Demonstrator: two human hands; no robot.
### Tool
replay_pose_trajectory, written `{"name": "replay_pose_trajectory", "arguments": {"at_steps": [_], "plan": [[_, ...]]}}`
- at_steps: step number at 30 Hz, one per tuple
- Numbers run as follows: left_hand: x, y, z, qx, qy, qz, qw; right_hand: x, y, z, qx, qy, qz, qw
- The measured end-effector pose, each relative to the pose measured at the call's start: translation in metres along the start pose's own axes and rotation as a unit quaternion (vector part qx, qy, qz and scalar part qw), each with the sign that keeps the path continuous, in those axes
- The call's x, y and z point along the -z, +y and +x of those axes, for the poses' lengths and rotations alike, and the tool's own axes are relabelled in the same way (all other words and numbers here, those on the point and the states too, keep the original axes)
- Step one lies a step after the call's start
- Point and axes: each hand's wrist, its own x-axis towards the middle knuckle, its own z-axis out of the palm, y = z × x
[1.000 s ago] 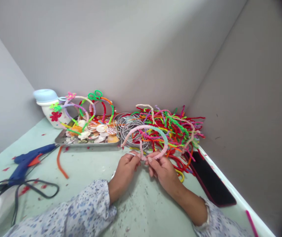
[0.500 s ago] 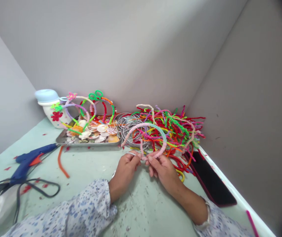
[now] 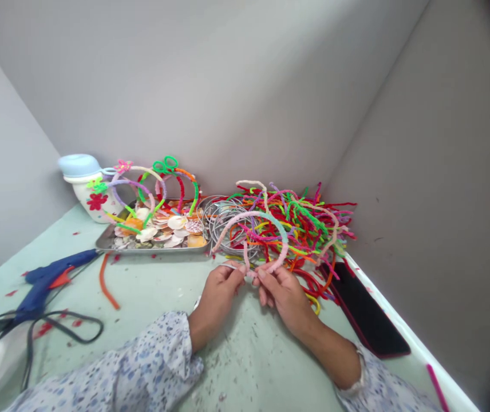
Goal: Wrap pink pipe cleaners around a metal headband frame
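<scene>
Filling the back R of our bench (image 3: 150,286) is a big heap of fuzzy stems (image 3: 309,220); L of it we've a metal tray (image 3: 154,250) of shells (image 3: 178,223) w/ headbands (image 3: 196,189) standing over it. Next size down: blue glue gun (image 3: 47,280) at L, dark phone (image 3: 367,312) at R, white bottle (image 3: 82,182) in the back L corner, wire rings (image 3: 214,229) btwn tray & heap. Our pink-and-blue hoop (image 3: 266,216) is up in front of those rings, mid-bench. Both hands grasp it: left hand (image 3: 217,294) pinching by a grey sliver (can't tell if bare band), right hand (image 3: 285,294) pinching the lower fuzzy end, fingertips v. close. Smallest: pink tail (image 3: 245,252) sticking up just beside our left thumb. Vs. a sec ago, not much diff: the hoop's top rose slightly & its R side swung in, same grips; prob. we're doing fine fingertip work at that low spot, tail not yet wound down.
</scene>
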Motion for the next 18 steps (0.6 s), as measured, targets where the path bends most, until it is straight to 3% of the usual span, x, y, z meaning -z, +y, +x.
{"name": "replay_pose_trajectory", "arguments": {"at_steps": [18], "plan": [[0.0001,0.0040,-0.0011,-0.026,-0.035,-0.017,0.999,0.0070,0.0063,0.0021,-0.023,-0.028,0.061,0.997]]}}
